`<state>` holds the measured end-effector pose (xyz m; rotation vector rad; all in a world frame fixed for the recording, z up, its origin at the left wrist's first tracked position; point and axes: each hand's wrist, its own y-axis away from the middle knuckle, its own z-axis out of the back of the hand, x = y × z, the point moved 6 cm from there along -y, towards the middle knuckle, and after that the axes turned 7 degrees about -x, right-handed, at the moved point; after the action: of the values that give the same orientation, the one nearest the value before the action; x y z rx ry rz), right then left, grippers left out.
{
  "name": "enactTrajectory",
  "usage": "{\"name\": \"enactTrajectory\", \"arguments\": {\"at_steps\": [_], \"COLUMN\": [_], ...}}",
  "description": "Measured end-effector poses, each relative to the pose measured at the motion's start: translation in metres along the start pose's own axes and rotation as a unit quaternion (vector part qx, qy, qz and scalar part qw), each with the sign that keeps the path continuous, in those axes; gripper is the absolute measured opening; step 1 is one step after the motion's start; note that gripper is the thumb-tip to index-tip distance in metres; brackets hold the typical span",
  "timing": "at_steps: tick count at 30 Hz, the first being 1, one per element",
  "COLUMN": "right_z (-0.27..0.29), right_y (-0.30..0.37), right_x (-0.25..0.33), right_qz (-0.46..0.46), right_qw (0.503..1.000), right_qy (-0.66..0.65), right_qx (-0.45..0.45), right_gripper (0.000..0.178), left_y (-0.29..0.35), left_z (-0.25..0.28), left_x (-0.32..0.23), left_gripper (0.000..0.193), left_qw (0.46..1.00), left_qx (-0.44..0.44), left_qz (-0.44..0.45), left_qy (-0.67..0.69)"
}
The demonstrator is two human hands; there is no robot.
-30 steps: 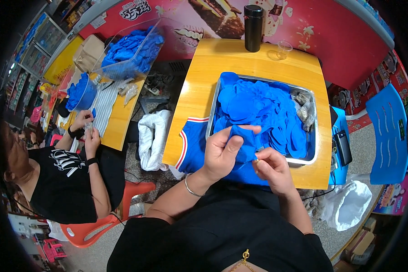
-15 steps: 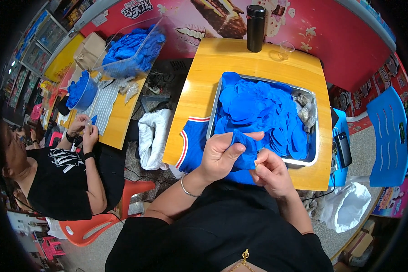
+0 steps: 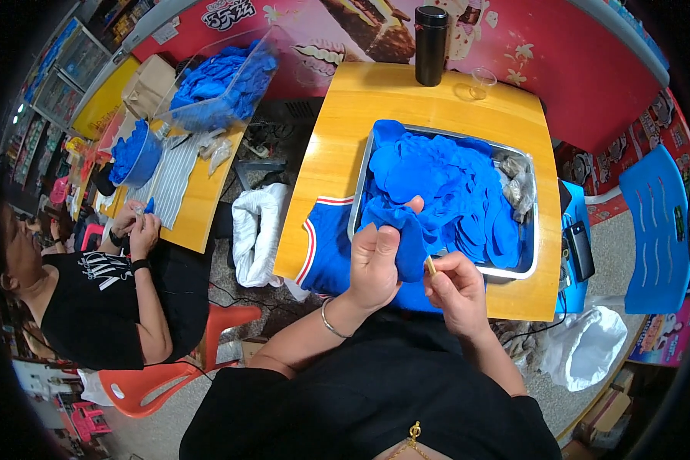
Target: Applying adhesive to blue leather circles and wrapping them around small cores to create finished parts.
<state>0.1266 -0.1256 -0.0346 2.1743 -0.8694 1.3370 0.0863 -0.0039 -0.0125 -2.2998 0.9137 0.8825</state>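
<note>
Head view: a person's two bare hands meet at the near edge of a steel tray [image 3: 534, 222] on a yellow wooden table [image 3: 336, 126]. The left hand [image 3: 374, 268] is closed on a piece of blue cloth [image 3: 412, 247], thumb pointing up, the cloth hanging from the grip on its right side. The right hand [image 3: 458, 295], thumb and fingertips together, pinches a short gold-coloured stick [image 3: 431, 265]. The stick's long axis runs nearly up and down, its top leaning left toward the cloth; it lies at the cloth's right edge, so the cloth is just left of the right-hand grip. The right hand is the nearer to that edge. Whether stick and cloth touch cannot be told. Behind the hands, a heap of flat blue cloth pieces [image 3: 418, 178] fills most of the tray, with small clear bags [image 3: 520, 188] at its right end. A blue garment with striped trim [image 3: 322, 249] lies left of the tray and on its near side.
</note>
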Motion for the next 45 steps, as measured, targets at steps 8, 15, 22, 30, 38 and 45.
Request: {"name": "enactTrajectory", "arguments": {"at_steps": [8,15,22,30,38,45], "right_z": [0.013,0.01,0.011,0.005,0.007,0.01], "right_y": [-0.007,-0.005,-0.003,-0.002,-0.003,-0.011], "right_x": [0.024,0.032,0.024,0.023,0.011,0.04], "right_qz": [0.114,0.173,0.144,0.139,-0.043,0.266], "right_qw": [0.979,0.941,0.965,0.979,0.997,0.917], "right_qy": [0.162,0.283,0.214,0.148,-0.023,0.286], "right_qx": [-0.037,-0.06,-0.052,-0.029,0.064,-0.078], "right_gripper": [0.01,0.01,0.011,0.011,0.011,0.011], "left_y": [-0.022,-0.029,-0.029,-0.017,-0.008,-0.006], "left_z": [-0.002,-0.01,-0.011,-0.009,-0.007,-0.012], "left_x": [-0.024,-0.034,-0.031,-0.022,-0.002,-0.007], "left_gripper": [0.029,0.028,0.026,0.03,0.045,0.042], "left_qw": [0.993,0.976,0.987,0.991,0.998,0.996], "left_qx": [0.055,0.109,0.01,-0.016,0.062,-0.027], "left_qz": [0.003,-0.093,-0.096,-0.08,-0.001,-0.031], "left_qy": [-0.104,-0.164,-0.127,-0.109,-0.026,-0.084]}}
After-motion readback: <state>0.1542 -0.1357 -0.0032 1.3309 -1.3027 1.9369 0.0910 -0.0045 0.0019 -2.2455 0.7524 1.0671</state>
